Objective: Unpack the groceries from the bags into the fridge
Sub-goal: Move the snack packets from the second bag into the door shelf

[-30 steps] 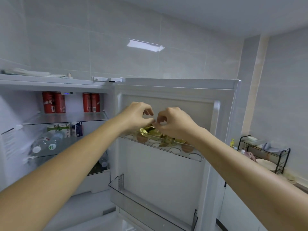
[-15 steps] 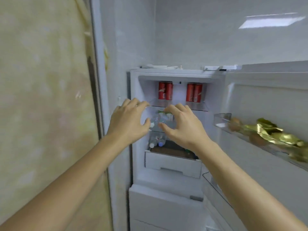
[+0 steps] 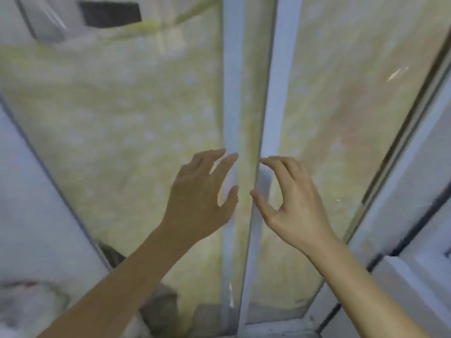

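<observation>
My left hand (image 3: 200, 196) and my right hand (image 3: 290, 198) are raised side by side in the middle of the view, fingers spread and slightly curled, both holding nothing. Behind them are two frosted, yellowish glass panels (image 3: 122, 132) split by a pale vertical frame (image 3: 234, 93). The fridge and the grocery bags are out of sight. The picture is blurred by motion.
A white wall or frame edge (image 3: 415, 215) runs down the right side. At the lower left lies something white with a red mark (image 3: 26, 303), too blurred to name. A dark rectangle (image 3: 109, 13) shows at the top left.
The view has swung left, away from the open fridge, to the frosted glass panels. Both hands stay raised and empty, having left the gold-wrapped items in the door shelf.
</observation>
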The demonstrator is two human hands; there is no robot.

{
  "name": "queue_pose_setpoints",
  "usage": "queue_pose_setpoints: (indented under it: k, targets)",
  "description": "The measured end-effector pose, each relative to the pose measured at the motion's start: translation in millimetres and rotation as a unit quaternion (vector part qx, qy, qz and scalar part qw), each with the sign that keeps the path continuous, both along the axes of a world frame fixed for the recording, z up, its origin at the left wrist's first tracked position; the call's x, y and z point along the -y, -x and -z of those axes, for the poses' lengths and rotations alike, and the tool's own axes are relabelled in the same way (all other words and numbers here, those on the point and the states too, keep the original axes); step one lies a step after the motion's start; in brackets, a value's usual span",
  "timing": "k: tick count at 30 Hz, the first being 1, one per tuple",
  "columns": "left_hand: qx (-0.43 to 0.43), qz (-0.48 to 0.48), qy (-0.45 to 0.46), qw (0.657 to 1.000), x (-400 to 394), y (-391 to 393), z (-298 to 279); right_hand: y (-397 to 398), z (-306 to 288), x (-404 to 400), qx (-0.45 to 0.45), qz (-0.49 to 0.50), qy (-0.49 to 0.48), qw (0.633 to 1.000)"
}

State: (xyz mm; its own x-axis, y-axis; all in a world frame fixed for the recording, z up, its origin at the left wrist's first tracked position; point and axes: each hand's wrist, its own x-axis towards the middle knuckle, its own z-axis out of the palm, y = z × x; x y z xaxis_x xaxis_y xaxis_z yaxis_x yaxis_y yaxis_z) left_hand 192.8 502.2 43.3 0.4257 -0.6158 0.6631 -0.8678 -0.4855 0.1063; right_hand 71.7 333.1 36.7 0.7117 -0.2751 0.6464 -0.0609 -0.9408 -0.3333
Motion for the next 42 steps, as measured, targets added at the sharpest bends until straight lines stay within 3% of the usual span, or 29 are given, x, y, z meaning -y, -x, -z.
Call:
queue_pose_setpoints:
  k: [5, 11, 17, 23, 27, 30, 36, 39, 42]
  targets:
    - [-0.062, -0.192, -0.017, 0.979, -184.4, -16.1, 49.2, -75.3, 39.6, -147.9, -0.036, -0.188, -0.015, 0.981]
    - [-0.145, -0.398, -0.008, 0.906, -405.9, 12.3, 129.9, -139.6, 110.4, -334.9, -0.126, -0.354, -0.031, 0.926]
    - [-0.268, -0.54, -0.063, 0.796, -554.5, 38.3, 241.6, -172.8, 214.3, -482.6, -0.267, -0.421, -0.016, 0.867]
    - [-0.46, -0.582, -0.075, 0.666, -600.6, 52.9, 353.0, -193.7, 331.0, -539.1, -0.452, -0.428, 0.037, 0.782]
    - [-0.482, -0.574, -0.072, 0.658, -584.6, 44.6, 405.6, -206.3, 398.5, -557.4, -0.526, -0.428, 0.104, 0.728]
    - [-0.519, -0.566, -0.065, 0.637, -571.7, 28.8, 431.7, -221.8, 440.3, -570.6, -0.529, -0.434, 0.146, 0.714]
    - [-0.536, -0.562, -0.058, 0.628, -565.8, 7.1, 467.4, -249.0, 477.7, -597.6, -0.503, -0.494, 0.184, 0.685]
    - [-0.517, -0.569, -0.09, 0.633, -571.6, -7.6, 478.0, -261.9, 488.4, -615.5, -0.455, -0.536, 0.191, 0.685]
    - [-0.467, -0.581, -0.087, 0.661, -596.9, -28.1, 492.8, -281.3, 501.5, -644.5, -0.412, -0.552, 0.191, 0.699]
